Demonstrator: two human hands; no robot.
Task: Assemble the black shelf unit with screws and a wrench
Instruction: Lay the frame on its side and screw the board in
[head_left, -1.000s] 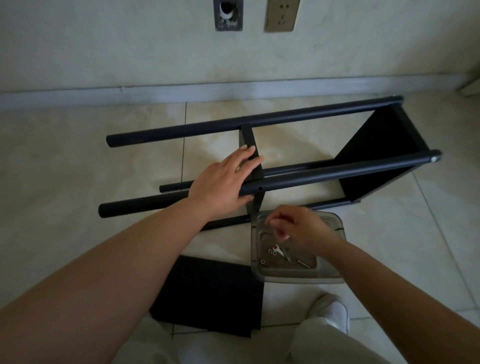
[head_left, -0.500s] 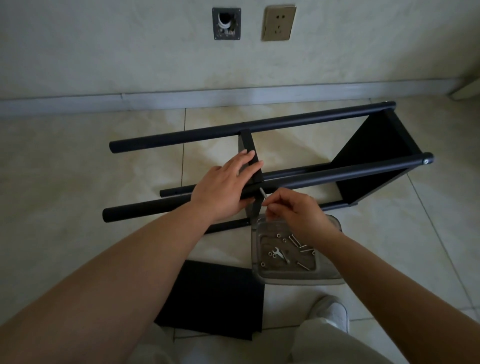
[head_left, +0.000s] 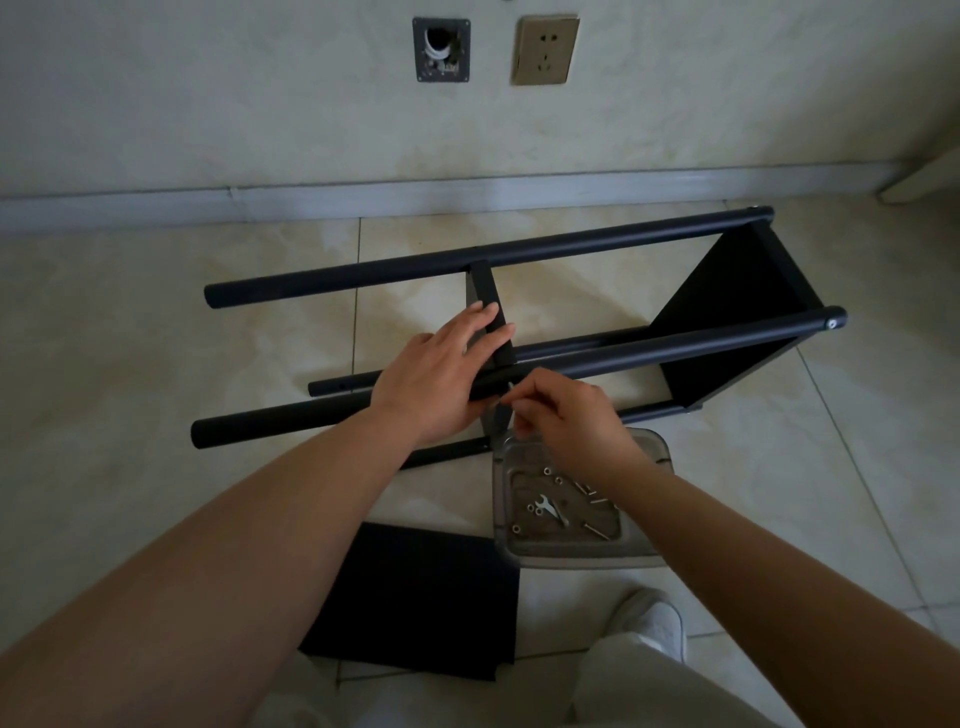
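Observation:
The black shelf unit (head_left: 649, 353) lies on its side on the tiled floor, with round posts and a fitted panel at its right end. My left hand (head_left: 441, 376) rests on the near post and on the edge of the middle shelf panel (head_left: 491, 317), fingers straight. My right hand (head_left: 561, 410) pinches a screw (head_left: 510, 388) with its tip at the near post, just right of my left hand. A clear plastic tray (head_left: 644, 452) below holds a small wrench (head_left: 550, 509) and several loose screws and washers.
A loose black shelf panel (head_left: 415, 597) lies flat on the floor near my legs. My white shoe (head_left: 652, 621) is just below the tray. The wall with its grey skirting, a socket (head_left: 545, 49) and an open wall box stands behind the unit.
My right hand has lifted out of the tray with a screw and moved up to the near post. My left hand has stayed on the post and middle panel.

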